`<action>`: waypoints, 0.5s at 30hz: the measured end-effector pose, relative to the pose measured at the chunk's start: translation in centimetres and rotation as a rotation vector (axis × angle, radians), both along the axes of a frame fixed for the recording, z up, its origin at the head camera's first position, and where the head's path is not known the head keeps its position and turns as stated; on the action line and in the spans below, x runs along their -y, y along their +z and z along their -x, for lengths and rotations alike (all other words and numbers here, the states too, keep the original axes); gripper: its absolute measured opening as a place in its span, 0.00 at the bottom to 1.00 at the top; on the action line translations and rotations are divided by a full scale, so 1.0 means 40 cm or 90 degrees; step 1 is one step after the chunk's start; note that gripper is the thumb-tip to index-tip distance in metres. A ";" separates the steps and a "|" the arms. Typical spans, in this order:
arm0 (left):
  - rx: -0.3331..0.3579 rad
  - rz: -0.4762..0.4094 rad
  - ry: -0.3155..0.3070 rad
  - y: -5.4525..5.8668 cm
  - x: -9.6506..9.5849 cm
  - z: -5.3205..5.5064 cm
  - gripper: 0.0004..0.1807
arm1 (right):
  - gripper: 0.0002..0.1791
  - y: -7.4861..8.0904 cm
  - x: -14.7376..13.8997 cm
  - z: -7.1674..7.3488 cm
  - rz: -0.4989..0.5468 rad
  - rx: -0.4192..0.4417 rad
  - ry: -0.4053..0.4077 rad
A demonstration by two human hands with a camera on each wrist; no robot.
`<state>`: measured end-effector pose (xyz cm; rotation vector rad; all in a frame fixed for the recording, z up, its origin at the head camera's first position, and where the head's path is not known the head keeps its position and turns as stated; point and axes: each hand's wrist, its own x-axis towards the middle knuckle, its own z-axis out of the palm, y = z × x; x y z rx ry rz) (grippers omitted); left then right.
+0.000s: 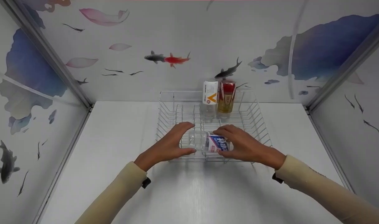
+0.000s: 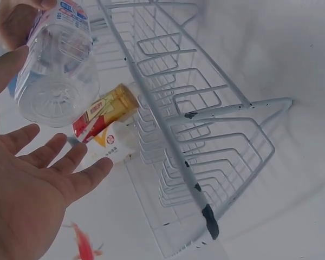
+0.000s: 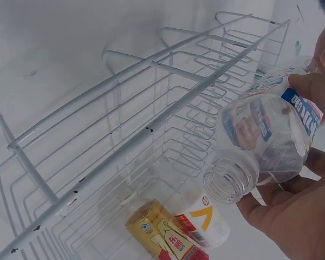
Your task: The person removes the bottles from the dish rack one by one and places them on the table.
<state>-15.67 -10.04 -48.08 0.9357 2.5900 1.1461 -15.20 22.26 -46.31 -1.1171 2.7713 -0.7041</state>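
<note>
A clear plastic bottle (image 1: pixel 197 140) with a blue, white and pink label lies sideways between my hands, over the near part of a white wire rack (image 1: pixel 264 129). My right hand (image 1: pixel 247 146) grips it at the labelled part, thumb and fingers round its sides. The right wrist view shows its uncapped mouth (image 3: pixel 230 179). My left hand (image 1: pixel 167 144) is held about the other end with fingers spread; in the left wrist view the bottle's base (image 2: pixel 54 103) faces the palm. Whether the left thumb touches the bottle cannot be told.
At the rack's back stand a white-labelled clear bottle (image 1: pixel 210 93) and a red-and-gold drink container (image 1: pixel 226 98), side by side. The rack sits on a white tabletop (image 1: pixel 114 133), near the back panel (image 1: pixel 189 31). Printed side panels (image 1: pixel 36 124) stand left and right.
</note>
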 end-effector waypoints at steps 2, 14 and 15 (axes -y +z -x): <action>0.030 0.008 0.005 0.002 -0.006 -0.001 0.48 | 0.40 0.001 0.002 -0.001 -0.004 -0.011 0.009; 0.084 0.038 -0.015 0.011 -0.039 0.015 0.46 | 0.39 0.007 0.009 -0.014 -0.005 -0.046 0.022; 0.089 0.037 -0.018 0.011 -0.041 0.016 0.46 | 0.38 0.007 0.009 -0.014 -0.004 -0.048 0.024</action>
